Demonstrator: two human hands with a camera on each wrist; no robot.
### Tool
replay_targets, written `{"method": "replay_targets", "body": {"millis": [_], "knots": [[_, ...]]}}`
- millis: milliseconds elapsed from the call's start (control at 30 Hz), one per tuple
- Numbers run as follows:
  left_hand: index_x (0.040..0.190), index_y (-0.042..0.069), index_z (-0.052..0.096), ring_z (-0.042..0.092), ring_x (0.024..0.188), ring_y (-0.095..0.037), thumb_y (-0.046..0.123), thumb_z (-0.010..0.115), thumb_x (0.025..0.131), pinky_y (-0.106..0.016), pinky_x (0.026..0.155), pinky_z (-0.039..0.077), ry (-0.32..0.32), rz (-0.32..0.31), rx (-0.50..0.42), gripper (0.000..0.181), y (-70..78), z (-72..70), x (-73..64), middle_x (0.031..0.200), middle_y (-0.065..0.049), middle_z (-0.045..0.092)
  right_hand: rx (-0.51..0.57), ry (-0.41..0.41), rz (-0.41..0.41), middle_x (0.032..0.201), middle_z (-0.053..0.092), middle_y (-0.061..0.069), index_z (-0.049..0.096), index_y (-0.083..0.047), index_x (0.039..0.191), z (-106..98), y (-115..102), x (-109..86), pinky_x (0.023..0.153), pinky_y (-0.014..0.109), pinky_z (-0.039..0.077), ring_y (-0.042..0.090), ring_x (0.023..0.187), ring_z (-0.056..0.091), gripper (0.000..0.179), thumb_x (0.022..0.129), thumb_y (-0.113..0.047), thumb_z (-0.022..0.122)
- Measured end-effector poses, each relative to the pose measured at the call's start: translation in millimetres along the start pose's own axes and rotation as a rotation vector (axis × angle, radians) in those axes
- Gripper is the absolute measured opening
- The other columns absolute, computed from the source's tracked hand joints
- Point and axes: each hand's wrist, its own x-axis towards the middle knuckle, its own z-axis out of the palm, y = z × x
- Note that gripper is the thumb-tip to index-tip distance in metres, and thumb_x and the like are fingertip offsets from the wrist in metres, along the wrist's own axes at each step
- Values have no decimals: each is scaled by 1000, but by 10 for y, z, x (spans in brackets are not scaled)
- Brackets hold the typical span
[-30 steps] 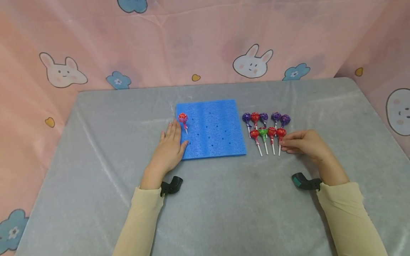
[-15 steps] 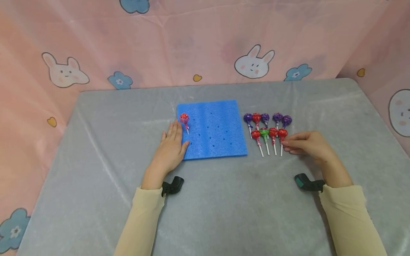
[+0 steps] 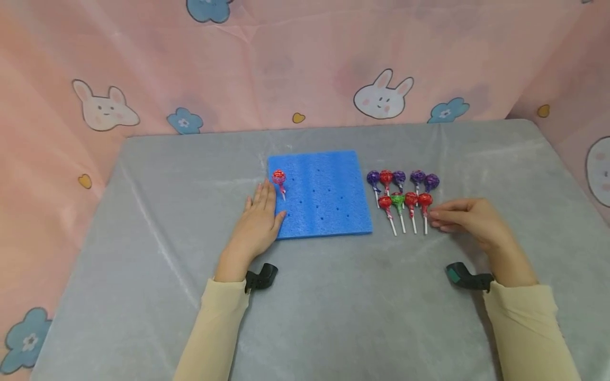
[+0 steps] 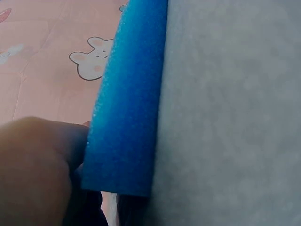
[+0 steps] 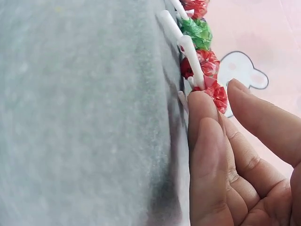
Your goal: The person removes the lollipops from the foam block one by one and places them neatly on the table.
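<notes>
A blue foam sheet (image 3: 329, 209) dotted with small holes lies on the table. One red-and-pink lollipop (image 3: 279, 178) stands in it near the upper left corner. My left hand (image 3: 254, 225) rests flat along the sheet's left edge, fingers straight, thumb over the front-left part. Right of the sheet, several wrapped lollipops lie in two rows. My right hand (image 3: 469, 219) is beside the rightmost red lollipop (image 3: 425, 200) of the front row, fingertips next to its stick. In the right wrist view a gap shows between the fingers (image 5: 247, 101), with the red wrapper just beyond.
The back row holds purple lollipops (image 3: 418, 177) and a red one (image 3: 386, 177). A green lollipop (image 3: 397, 199) lies among the red ones in front. Grey cloth covers the table (image 3: 352, 307). A pink curtain (image 3: 286, 63) with rabbits hangs behind.
My right hand has shifted slightly right, away from the rightmost red lollipop's stick, which its fingertips overlapped earlier. My left hand stays on the sheet. The head view has shifted a little.
</notes>
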Motion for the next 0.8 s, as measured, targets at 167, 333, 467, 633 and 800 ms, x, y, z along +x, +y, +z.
{"method": "replay_targets", "body": {"millis": [167,333,467,633,800], "knots": [[150,-1,2,-5,143,-25,35,32,103,-44,114,1,-1,-6,0,66,3,3,5,157,-13,-5,3,12,-25,79,71,-7,74,-21,83,-37,-21,-44,64,22,54,6,73,69,16,89,-9,65],[149,-1,3,-4,143,-27,35,32,103,-45,114,2,0,0,6,66,2,-3,2,157,-14,-4,-15,38,-34,80,71,-10,73,-25,82,-36,-105,-84,64,20,54,4,73,68,17,89,-12,66],[149,-2,4,-3,143,-27,34,32,103,-45,114,2,6,4,10,65,-2,-11,1,156,-14,-4,4,47,-63,82,71,-10,74,-21,86,33,-204,-90,67,20,54,4,75,68,11,88,-13,67],[149,-2,4,-3,143,-27,34,33,103,-46,114,2,10,4,13,65,-7,-13,0,156,-15,-3,27,43,-125,84,72,-7,73,-5,97,187,-321,-58,68,22,54,9,78,69,12,88,-11,67],[149,-2,4,-3,143,-28,35,33,103,-46,114,3,9,11,17,66,1,-3,6,156,-15,-3,84,21,-174,84,72,-4,73,-3,96,347,-407,-10,68,23,54,11,76,70,11,86,-6,68]]}}
